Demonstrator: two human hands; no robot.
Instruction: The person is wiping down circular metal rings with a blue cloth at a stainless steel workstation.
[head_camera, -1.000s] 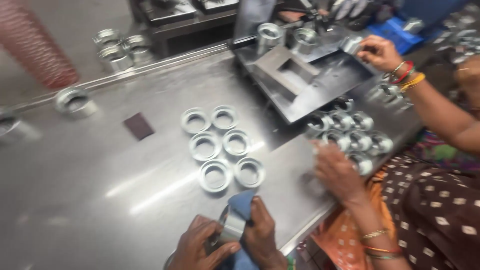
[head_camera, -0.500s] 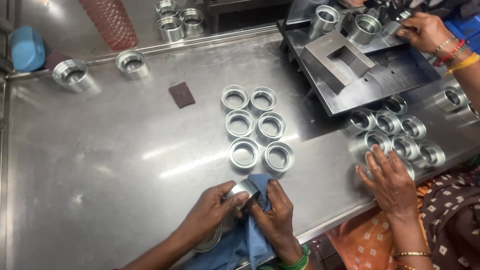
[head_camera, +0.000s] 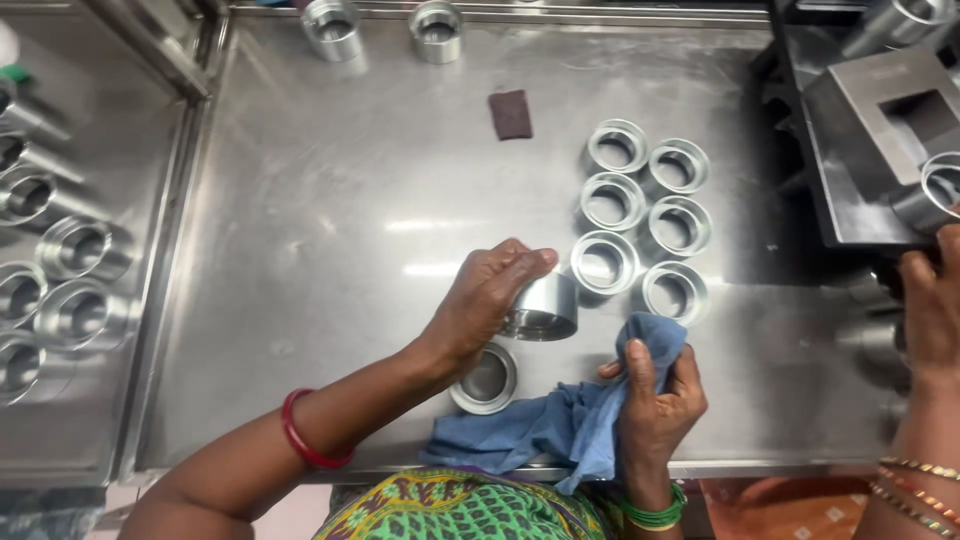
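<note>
My left hand grips a shiny metal ring on its side, just above the steel table. My right hand clutches a blue cloth that trails to the table's front edge. Another metal ring lies flat on the table under my left wrist. To the right of the held ring, several finished rings sit in two neat columns.
A dark abrasive pad lies at the back of the table. Two rings stand at the far edge. More metal parts fill a tray on the left. A dark metal fixture sits at right, with another person's hand near it.
My left hand has lifted the ring away from the cloth and turned it toward the rows. My right hand keeps the cloth. The view has swung left and closer.
</note>
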